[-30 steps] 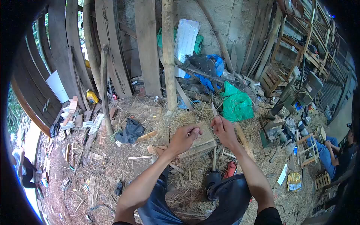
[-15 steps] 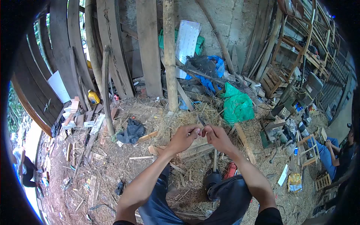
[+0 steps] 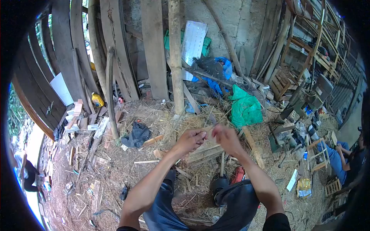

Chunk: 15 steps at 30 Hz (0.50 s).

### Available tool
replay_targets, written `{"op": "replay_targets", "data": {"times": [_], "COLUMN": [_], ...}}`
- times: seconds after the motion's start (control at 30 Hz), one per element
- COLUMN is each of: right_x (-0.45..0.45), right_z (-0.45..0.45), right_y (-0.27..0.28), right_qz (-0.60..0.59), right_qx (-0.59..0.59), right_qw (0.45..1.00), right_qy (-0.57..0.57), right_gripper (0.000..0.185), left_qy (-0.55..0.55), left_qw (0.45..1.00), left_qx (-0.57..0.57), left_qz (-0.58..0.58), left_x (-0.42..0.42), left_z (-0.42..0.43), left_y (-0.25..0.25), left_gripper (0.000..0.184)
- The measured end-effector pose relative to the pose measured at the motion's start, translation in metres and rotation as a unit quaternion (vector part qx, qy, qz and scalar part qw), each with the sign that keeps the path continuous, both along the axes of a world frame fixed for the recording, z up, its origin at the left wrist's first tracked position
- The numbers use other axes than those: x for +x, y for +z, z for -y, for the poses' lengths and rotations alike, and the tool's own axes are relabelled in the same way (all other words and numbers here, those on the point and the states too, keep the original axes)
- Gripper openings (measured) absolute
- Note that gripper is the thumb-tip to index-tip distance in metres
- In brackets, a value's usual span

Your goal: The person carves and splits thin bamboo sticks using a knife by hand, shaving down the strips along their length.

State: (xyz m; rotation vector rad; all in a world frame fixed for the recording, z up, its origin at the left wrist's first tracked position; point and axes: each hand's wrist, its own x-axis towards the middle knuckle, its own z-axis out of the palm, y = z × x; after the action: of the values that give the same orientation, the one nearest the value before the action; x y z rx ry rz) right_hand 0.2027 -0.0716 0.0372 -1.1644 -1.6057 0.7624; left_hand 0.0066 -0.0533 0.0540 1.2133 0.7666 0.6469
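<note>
My right hand (image 3: pixel 227 139) is closed and smeared by motion. From its top juts a thin blade, apparently a knife (image 3: pixel 212 119), blurred and pointing up and away from me; its handle is hidden in the fist. Just left of it, my left hand (image 3: pixel 191 141) is curled with thumb and fingertips pinched together. Whatever sits in that pinch is too small to make out. A narrow gap separates the two hands, both held above straw and wood pieces between my knees.
A wooden post (image 3: pixel 176 77) rises ahead. Beyond my right hand lies a green plastic bag (image 3: pixel 245 107); a black cloth or bag (image 3: pixel 136 134) lies to the left. A red object (image 3: pixel 238 175) is by my right leg. A seated person (image 3: pixel 341 158) is at far right.
My right hand has moved slightly right, away from my left fingertips, and the blade has swung with it. My left hand stays nearly where it was.
</note>
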Motion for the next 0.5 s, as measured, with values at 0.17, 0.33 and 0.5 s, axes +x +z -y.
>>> {"op": "replay_targets", "data": {"times": [0.17, 0.33, 0.5], "right_x": [0.001, 0.011, 0.008], "right_z": [-0.002, -0.004, 0.006], "right_y": [-0.011, 0.009, -0.002], "right_qz": [0.065, -0.112, 0.051], "right_qx": [0.107, -0.015, -0.065], "right_qw": [0.989, 0.992, 0.994], "right_qy": [0.076, -0.064, 0.071], "right_gripper": [0.031, 0.042, 0.035], "left_qy": [-0.025, -0.037, -0.015], "left_qw": [0.997, 0.997, 0.999], "left_qx": [-0.063, -0.058, -0.050], "left_qz": [0.030, 0.027, 0.005], "left_x": [0.000, -0.002, -0.013], "left_z": [0.003, 0.001, -0.001], "left_y": [0.007, 0.008, 0.001], "left_gripper": [0.019, 0.018, 0.020]}}
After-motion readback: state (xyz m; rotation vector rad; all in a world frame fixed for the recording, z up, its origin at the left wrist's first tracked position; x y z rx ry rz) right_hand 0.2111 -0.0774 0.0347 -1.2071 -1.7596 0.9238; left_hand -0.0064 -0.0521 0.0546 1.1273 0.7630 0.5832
